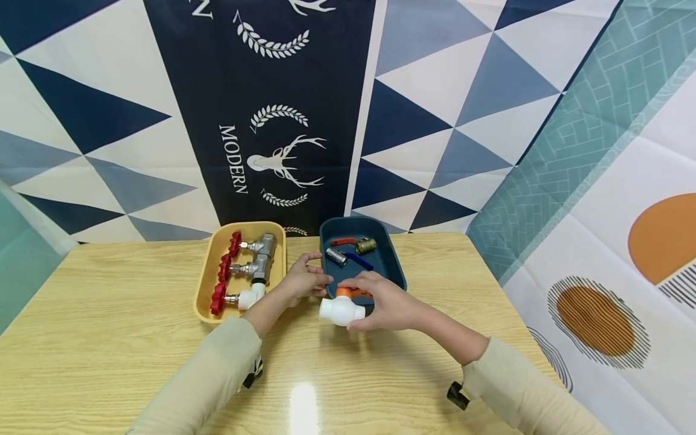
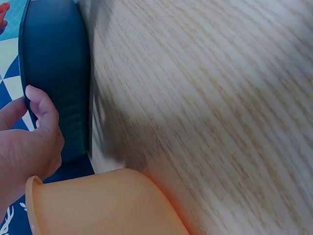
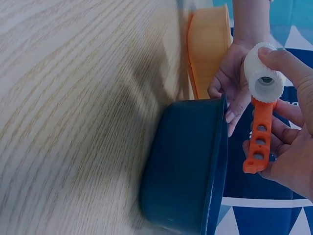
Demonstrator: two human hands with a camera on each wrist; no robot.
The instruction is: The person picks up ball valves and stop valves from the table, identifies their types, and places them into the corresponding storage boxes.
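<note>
My right hand (image 1: 394, 307) holds a white plastic ball valve (image 1: 341, 312) over the near edge of the dark blue tray (image 1: 400, 272). The right wrist view shows the thumb on the white body (image 3: 262, 73) and fingers behind the orange lever handle (image 3: 258, 139). At the blue tray's left side, my left hand (image 1: 303, 281) grips the rim between thumb and curled fingers, as the left wrist view shows. Inside that tray lie a brass ball valve (image 1: 365, 244) by a red handle and a silver ball valve (image 1: 336, 257) by a blue handle.
To the left stands a yellow tray (image 1: 202, 296) with valves bearing red handwheels (image 1: 224, 267), two of grey metal and one white (image 1: 251, 297). Both trays sit on a wooden table (image 1: 109, 314) against a patterned cloth backdrop (image 1: 283, 121).
</note>
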